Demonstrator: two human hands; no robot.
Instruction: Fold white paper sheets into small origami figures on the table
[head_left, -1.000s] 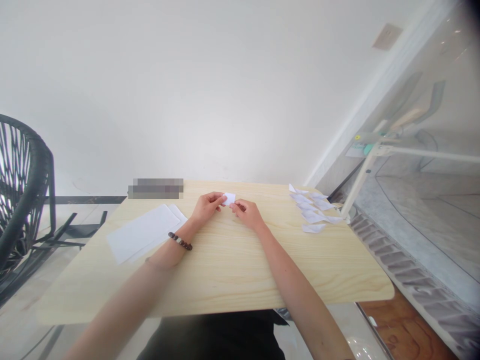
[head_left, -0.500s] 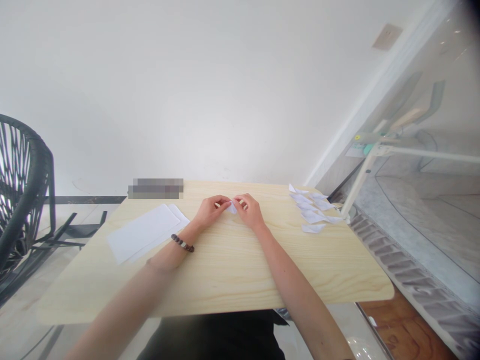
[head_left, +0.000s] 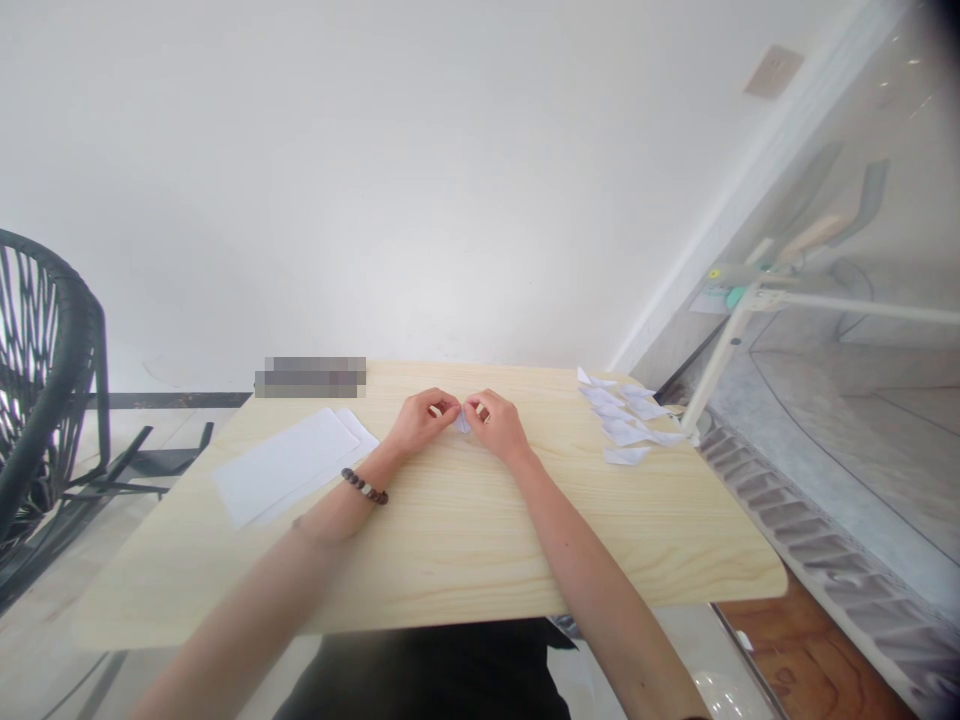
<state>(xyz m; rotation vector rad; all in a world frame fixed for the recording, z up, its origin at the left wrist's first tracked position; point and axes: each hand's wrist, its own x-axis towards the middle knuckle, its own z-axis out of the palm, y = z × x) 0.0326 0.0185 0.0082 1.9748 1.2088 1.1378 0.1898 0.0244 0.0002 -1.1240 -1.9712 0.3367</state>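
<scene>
The left hand (head_left: 421, 420) and right hand (head_left: 496, 423) pinch a small white paper piece (head_left: 462, 424) between their fingertips (mostly hidden) just above the wooden table (head_left: 465, 540), folded paper pieces (head_left: 624, 415) lying well to the right.

table (head_left: 450, 540): pale wood grain | paper sheets (head_left: 289, 465): white | chair (head_left: 45, 370): black weave

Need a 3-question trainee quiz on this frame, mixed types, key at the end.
1. True or false: both hands pinch the small white paper piece.
2. Which wrist wears the bead bracelet?
3. The folded paper pieces lie on which side of the table: A near the left hand, B beyond the right hand?
Key: 1 true; 2 left; 3 B.
</scene>
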